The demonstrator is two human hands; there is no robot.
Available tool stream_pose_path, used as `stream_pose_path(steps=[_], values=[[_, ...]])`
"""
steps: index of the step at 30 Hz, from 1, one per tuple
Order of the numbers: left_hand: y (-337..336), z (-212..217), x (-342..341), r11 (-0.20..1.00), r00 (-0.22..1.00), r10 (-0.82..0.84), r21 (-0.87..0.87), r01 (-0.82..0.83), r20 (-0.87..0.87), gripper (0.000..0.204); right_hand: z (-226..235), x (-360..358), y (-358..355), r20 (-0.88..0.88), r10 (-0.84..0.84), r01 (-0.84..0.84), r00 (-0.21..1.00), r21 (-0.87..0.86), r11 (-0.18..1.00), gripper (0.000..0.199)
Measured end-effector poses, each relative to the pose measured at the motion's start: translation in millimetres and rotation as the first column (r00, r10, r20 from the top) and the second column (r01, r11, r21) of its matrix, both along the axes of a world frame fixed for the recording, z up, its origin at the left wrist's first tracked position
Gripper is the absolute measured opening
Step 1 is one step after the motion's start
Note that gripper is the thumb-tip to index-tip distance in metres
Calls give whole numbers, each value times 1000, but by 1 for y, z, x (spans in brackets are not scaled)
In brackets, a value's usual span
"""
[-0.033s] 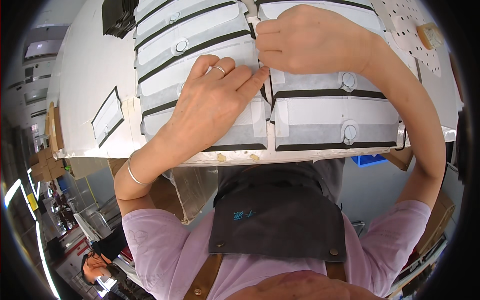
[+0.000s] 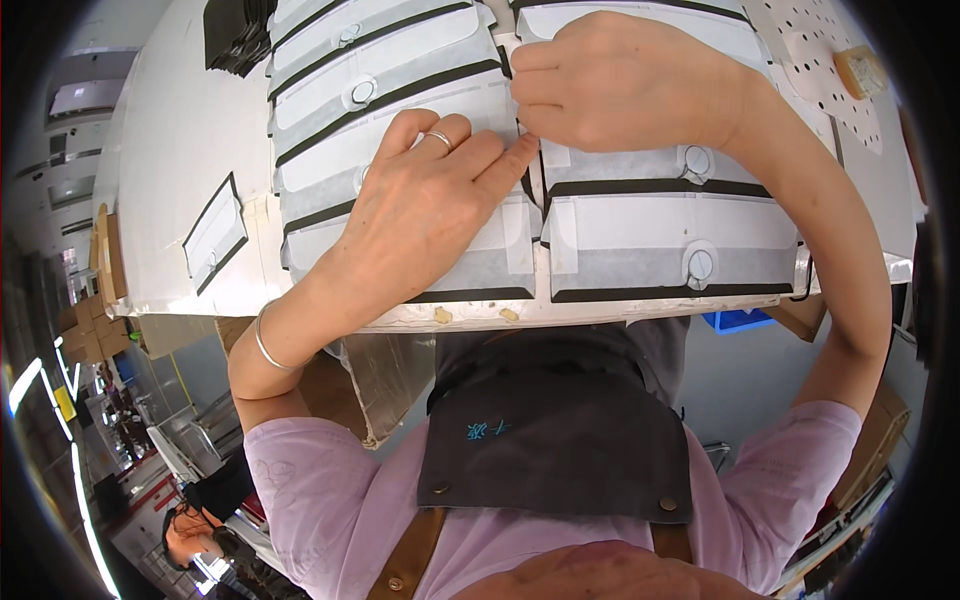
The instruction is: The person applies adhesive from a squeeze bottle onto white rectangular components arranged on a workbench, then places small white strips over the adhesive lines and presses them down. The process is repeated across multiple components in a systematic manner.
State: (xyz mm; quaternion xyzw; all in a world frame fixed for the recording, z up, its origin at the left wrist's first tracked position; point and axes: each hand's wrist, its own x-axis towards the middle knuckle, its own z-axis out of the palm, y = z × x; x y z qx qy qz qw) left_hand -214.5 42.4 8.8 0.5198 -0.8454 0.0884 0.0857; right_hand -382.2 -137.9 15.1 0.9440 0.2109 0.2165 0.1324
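Flat envelope-like pieces (image 2: 672, 222) lie overlapping in two columns on the white table. Each is white and grey with a black edge strip, and many show a round white disc (image 2: 699, 265). Over the left column lies my left hand (image 2: 430, 190), its fingers bent and its index fingertip at the gap between the columns. My right hand (image 2: 625, 85) reaches over the right column with curled fingers, their tips at that same gap near the left index. Both hands look closed; whatever is at their fingertips is hidden beneath them.
A small black-edged white piece (image 2: 217, 238) lies apart on the left of the table. Black sheets (image 2: 238, 36) are stacked at the far left. At the far right are a perforated white board (image 2: 815, 80) and a yellowish block (image 2: 860, 72). A blue bin (image 2: 738, 320) sits below the front edge.
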Motion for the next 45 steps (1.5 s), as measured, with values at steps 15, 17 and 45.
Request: stream_pose_path(steps=[15,17,45], values=[[1,3,-1,999,1000,17,31,-18,21,42,12,3,-9,-167,-77,111,983,203,973,11],[0,5,1,1000,999,12,15,-12,38,43,14,-6,-8,-172,-142,189,975,296,936,11],[-24,27,11,970,752,-107,-96,221,650,61,-6,-49,6,-258,-267,338,928,288,896,33]])
